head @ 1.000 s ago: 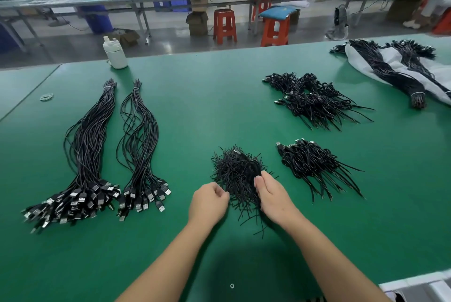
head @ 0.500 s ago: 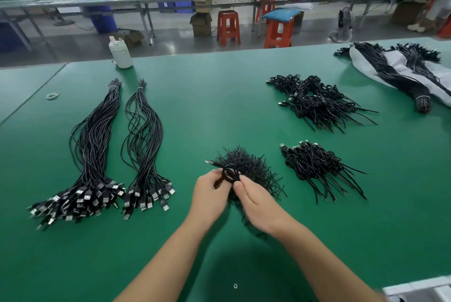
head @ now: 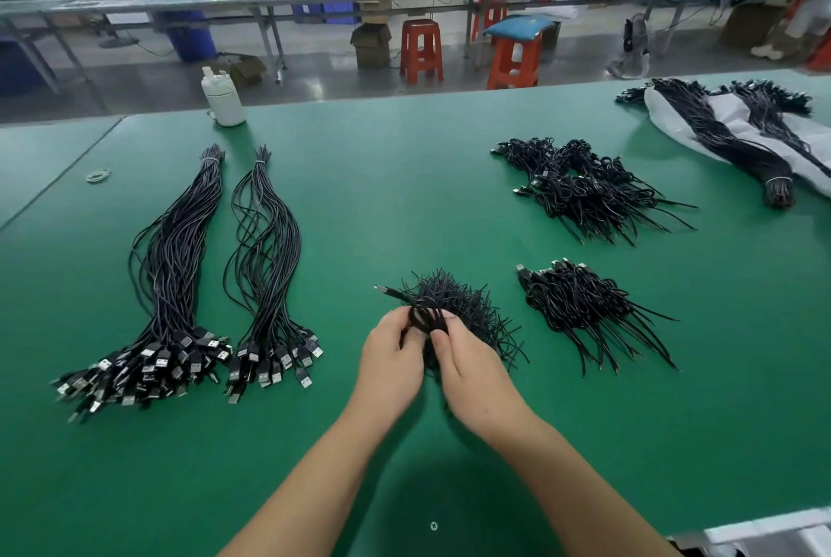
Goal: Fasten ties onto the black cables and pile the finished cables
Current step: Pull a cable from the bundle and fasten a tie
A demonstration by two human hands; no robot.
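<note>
Green table (head: 404, 178) holds cable bundles (head: 180, 286) left, tied piles (head: 584, 187) right.

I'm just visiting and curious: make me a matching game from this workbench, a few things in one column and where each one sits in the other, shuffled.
Things:
1. coiled cable
2. white bottle
3. straight cable bundles
4. orange stools

Places:
A. on the floor beyond the green table
B. laid out on the table's left side
C. between the left hand and right hand
D. at the table's far edge

Pairs: 1-C, 2-D, 3-B, 4-A
</note>
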